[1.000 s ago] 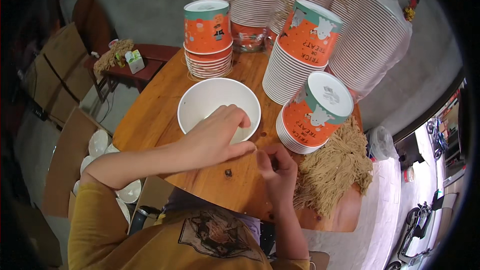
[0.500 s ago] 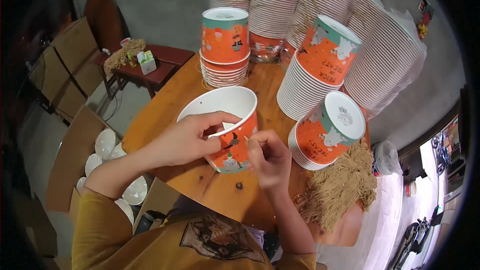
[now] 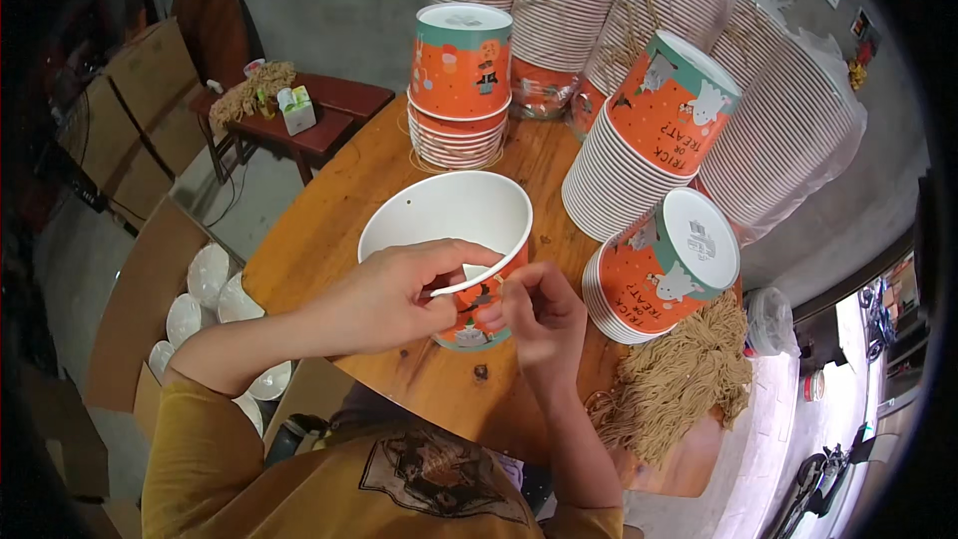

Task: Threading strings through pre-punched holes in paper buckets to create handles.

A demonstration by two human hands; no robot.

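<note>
A paper bucket (image 3: pixel 454 208), white inside and orange with printed figures outside, stands on the wooden table in front of me, its mouth tipped slightly toward me. My left hand (image 3: pixel 414 289) is closed over its near rim, fingers inside and thumb outside. A small dark hole shows in the far wall. Against the bucket's outer right side, my right hand (image 3: pixel 544 314) is closed in a pinch on what looks like the end of a thin tan cord, mostly hidden by the fingers. Just right of that hand lies a heap of tan cords (image 3: pixel 684 374).
Upside-down bucket stacks stand at the back left (image 3: pixel 461 75) and right (image 3: pixel 659 265) of the table (image 3: pixel 439 399). Tall plastic-wrapped stacks (image 3: pixel 788 115) rise behind. On the floor at left, a cardboard box (image 3: pixel 130 309) holds several white buckets. Beyond is a red bench (image 3: pixel 339 105).
The bucket's mouth has come slightly to the right and its near rim lower. Both hands have shifted a little right and down with it, keeping their grips.
</note>
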